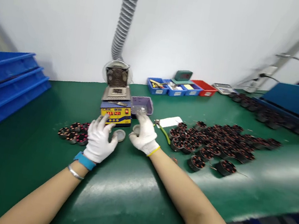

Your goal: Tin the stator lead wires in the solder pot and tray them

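My left hand (pixel 101 139), in a white glove, is over the green table with its fingers spread. A small round grey dish (pixel 119 135) lies just right of its thumb. My right hand (pixel 144 133), also gloved, is beside a second small round container (pixel 136 129), its thumb and fingers apart around that container's right side; its fingertips reach the front of a purple tray (pixel 142 105). Behind the hands stands a yellow and blue soldering unit (pixel 115 114) with a lit red display. Several small wound coils (pixel 73 132) sit left of my left hand.
Many wound coils (pixel 218 141) cover the right side, near green-handled pliers (pixel 165 134) and white paper (pixel 170 121). Blue bins (pixel 157 90) and a red bin (pixel 207 92) line the wall. Blue trays (pixel 7 83) are stacked left. A flexible duct (pixel 125 18) hangs behind.
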`<state>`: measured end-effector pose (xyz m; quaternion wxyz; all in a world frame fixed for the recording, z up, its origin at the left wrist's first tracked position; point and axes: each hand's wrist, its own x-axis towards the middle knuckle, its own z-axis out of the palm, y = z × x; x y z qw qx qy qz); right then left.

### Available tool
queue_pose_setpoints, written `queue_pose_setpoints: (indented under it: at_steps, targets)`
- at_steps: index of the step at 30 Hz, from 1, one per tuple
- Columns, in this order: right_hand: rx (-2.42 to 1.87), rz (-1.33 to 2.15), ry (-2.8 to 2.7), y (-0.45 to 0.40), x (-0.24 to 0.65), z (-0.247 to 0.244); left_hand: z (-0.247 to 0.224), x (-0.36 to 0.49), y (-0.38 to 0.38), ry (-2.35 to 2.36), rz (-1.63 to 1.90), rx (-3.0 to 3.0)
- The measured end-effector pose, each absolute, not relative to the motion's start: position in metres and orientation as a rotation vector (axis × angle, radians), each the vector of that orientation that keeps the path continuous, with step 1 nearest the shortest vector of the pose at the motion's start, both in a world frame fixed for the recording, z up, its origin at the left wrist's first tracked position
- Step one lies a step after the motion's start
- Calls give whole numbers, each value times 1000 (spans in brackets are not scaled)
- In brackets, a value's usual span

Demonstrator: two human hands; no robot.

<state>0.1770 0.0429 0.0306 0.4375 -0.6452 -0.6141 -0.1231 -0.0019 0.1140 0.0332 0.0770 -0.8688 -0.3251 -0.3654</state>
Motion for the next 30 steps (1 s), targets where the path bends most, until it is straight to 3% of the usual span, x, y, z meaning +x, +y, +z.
queue_pose_setpoints:
  at_steps: [7, 11, 16, 27, 30]
  targets:
    - [-1797, -398, -1623, 12, 168, 50, 30, -5, 122, -636, -1546, -2643]
    - [-2249, -535, -1447, -37, 193, 65, 32, -3, 113, -512, -1665, -2670]
    - [-2812, -370, -1295, -70, 218, 71, 31, 2, 100, -458, -1683, -2683]
    - [-2818, -261, -1345, -75, 220, 74, 39, 2, 64, -334, -1708, -3049]
    - [-2500, -268, -1366, -81, 212, 80, 40, 6, 50, -814, -1839, -3436]
